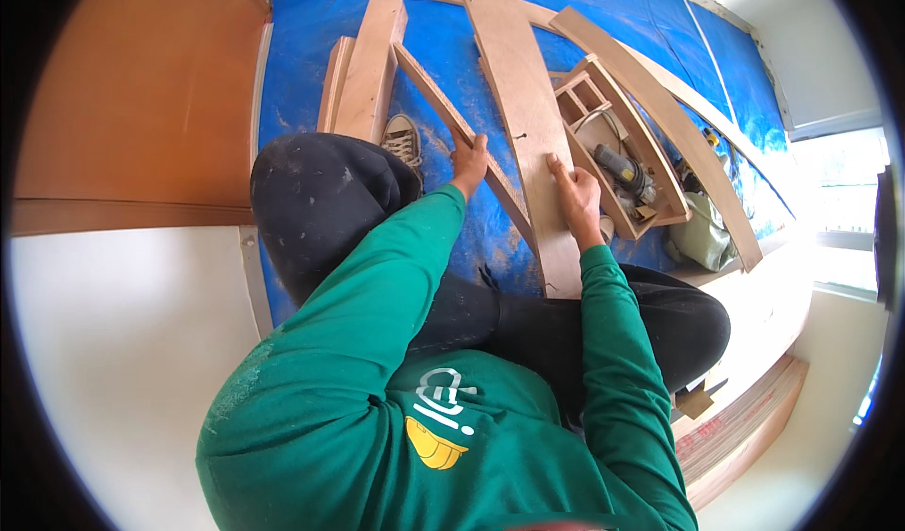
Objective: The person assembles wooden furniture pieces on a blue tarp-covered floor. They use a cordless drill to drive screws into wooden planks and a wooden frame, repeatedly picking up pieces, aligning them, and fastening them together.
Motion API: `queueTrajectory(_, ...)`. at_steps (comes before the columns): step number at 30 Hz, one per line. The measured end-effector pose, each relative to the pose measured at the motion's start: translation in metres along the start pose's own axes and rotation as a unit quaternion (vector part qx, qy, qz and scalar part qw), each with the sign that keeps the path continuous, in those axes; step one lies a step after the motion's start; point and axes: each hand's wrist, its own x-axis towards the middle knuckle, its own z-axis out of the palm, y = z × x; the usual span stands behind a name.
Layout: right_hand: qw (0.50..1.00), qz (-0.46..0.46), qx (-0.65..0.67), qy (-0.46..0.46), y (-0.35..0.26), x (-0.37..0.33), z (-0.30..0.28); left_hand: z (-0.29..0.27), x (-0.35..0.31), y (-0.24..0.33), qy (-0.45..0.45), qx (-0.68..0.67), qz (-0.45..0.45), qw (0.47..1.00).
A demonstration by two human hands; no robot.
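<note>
The left hand [469,161] has its grip closed around a thin wooden strip [429,89], which slants from 11 to 5 o'clock. The right hand [577,201] pinches the right edge of a wide board [530,160], thumb on its face and the other fingers mostly hidden. The board runs nearly 12 to 6, just right of the strip; whether their edges touch near the strip's lower end, I cannot tell. A nail [519,136] shows at 11 o'clock from the right hand. Toward 1 o'clock from that hand sits a wooden box [665,218] with a grinder [624,168] inside; at 2, a long plank [660,116]. A pale bag [702,236] lies between 3 and 4. From the left hand, a shoe [402,141] is near 9 to 10 and a beam [370,69] toward 11, over a blue sheet [300,83].
</note>
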Motion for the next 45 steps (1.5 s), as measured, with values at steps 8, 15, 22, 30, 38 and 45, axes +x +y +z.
queueTrajectory(8,0.994,0.036,-0.077,-0.069,0.038,0.002,0.038,-0.012,0.01,-0.02,0.008,0.338,-0.032,0.94)
queueTrajectory(15,0.996,0.027,-0.057,-0.061,0.042,0.017,0.054,-0.01,0.014,-0.019,-0.048,0.334,0.0,0.941)
queueTrajectory(22,0.993,0.03,-0.087,-0.07,0.052,0.044,0.08,-0.02,0.008,-0.01,-0.097,0.178,-0.098,0.974)
queueTrajectory(30,0.994,-0.009,-0.092,-0.055,0.066,0.064,0.11,-0.014,-0.01,-0.006,-0.071,0.101,-0.122,0.985)
queueTrajectory(38,0.987,0.003,-0.139,-0.074,0.065,0.067,0.116,-0.002,-0.001,-0.04,-0.03,0.011,-0.092,0.995)
queueTrajectory(45,0.987,-0.005,-0.128,-0.093,0.059,0.077,0.124,-0.006,0.004,-0.054,-0.053,-0.027,-0.086,0.994)
